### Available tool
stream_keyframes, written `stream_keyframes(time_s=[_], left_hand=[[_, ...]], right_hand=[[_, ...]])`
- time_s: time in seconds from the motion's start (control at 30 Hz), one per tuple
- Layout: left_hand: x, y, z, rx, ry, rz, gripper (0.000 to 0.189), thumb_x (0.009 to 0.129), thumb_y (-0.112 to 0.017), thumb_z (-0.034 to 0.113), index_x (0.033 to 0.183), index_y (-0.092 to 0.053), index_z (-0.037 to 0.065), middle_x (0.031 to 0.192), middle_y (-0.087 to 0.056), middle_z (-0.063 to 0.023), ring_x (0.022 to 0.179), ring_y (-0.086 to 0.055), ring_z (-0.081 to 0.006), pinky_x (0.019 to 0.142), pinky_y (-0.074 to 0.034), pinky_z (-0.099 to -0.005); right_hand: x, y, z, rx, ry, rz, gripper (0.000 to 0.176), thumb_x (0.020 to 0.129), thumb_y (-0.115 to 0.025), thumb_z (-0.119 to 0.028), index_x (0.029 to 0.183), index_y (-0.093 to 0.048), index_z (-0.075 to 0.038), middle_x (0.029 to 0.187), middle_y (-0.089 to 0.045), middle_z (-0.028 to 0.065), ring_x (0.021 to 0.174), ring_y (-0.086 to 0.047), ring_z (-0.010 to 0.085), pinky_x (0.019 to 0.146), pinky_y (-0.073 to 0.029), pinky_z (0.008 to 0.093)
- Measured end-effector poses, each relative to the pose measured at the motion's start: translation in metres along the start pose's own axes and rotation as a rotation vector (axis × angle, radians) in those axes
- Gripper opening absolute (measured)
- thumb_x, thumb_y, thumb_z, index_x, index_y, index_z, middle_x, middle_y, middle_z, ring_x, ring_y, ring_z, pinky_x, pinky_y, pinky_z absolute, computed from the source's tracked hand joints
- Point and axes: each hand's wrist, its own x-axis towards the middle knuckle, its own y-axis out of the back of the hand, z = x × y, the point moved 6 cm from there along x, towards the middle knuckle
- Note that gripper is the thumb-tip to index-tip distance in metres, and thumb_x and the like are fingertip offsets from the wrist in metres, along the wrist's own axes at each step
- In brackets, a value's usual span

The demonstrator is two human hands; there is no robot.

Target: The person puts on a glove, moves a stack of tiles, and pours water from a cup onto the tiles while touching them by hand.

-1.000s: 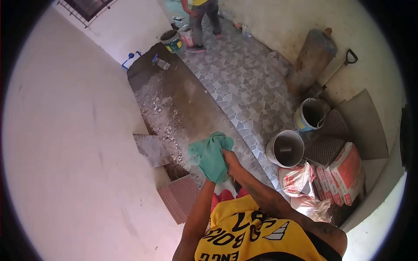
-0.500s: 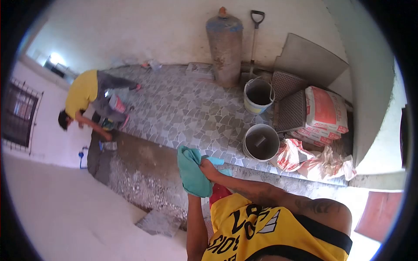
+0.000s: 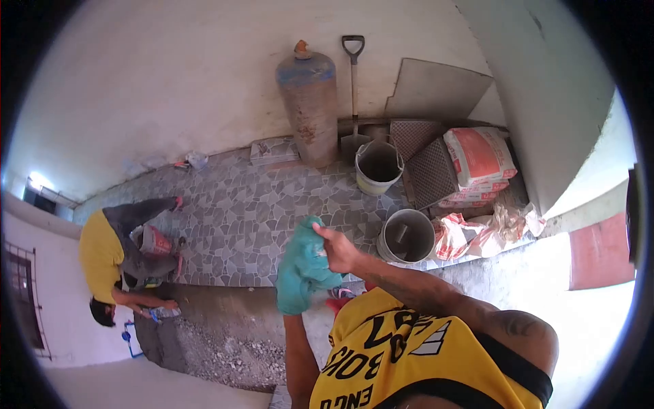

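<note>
A green cloth (image 3: pixel 300 269) is bunched in front of my yellow jersey, above the edge of the patterned tile floor. My right hand (image 3: pixel 336 249) grips its right side, thumb and fingers closed on the fabric. The cloth covers my left hand, whose forearm rises from below into it, so those fingers are hidden. A red garment and part of a shoe show just behind the cloth.
A person in a yellow shirt (image 3: pixel 101 255) bends over the floor at left, beside a bucket (image 3: pixel 153 240). Two buckets (image 3: pixel 379 167), a shovel (image 3: pixel 353 88), a tall cylinder (image 3: pixel 310 109) and cement bags (image 3: pixel 479 157) stand ahead and right. Rough gravel (image 3: pixel 238 351) borders the tiles.
The view has turned, and the room's contents sit differently in it. The cloth is more bunched and hangs differently, and my right hand has moved slightly up and right on it.
</note>
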Motion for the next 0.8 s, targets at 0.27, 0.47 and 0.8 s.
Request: stream_keyframes(time_s=[0.27, 0.47, 0.8], left_hand=[[0.096, -0.043, 0.001, -0.159, -0.106, 0.046, 0.042, 0.094, -0.049, 0.021, 0.131, -0.05, 0.001, 0.121, -0.06, -0.0128, 0.11, -0.056, -0.0243, 0.092, -0.046, -0.0365], [0.154, -0.06, -0.024, -0.16, -0.085, 0.022, 0.041, 0.094, -0.05, 0.02, 0.13, -0.051, 0.002, 0.121, -0.06, -0.0126, 0.11, -0.056, -0.0241, 0.092, -0.046, -0.0361], [0.296, -0.101, -0.058, -0.053, -0.035, 0.001, 0.04, 0.093, -0.052, 0.018, 0.129, -0.052, 0.002, 0.12, -0.061, -0.0122, 0.109, -0.057, -0.0239, 0.092, -0.046, -0.0355]], right_hand=[[0.103, -0.005, -0.024, 0.016, 0.223, 0.08, 0.049, 0.094, -0.055, -0.045, 0.116, -0.057, -0.001, 0.117, -0.064, 0.0133, 0.11, -0.06, 0.0273, 0.099, -0.045, 0.0392], [0.141, -0.008, -0.059, -1.05, 0.457, 0.304, 0.054, 0.095, -0.056, -0.041, 0.118, -0.047, 0.007, 0.114, -0.057, 0.0227, 0.11, -0.055, 0.0327, 0.097, -0.041, 0.0363], [0.238, -0.023, -0.157, -1.488, 0.663, 0.129, 0.05, 0.091, -0.06, -0.034, 0.122, -0.045, 0.003, 0.119, -0.05, 0.0278, 0.113, -0.05, 0.0436, 0.099, -0.039, 0.0458]])
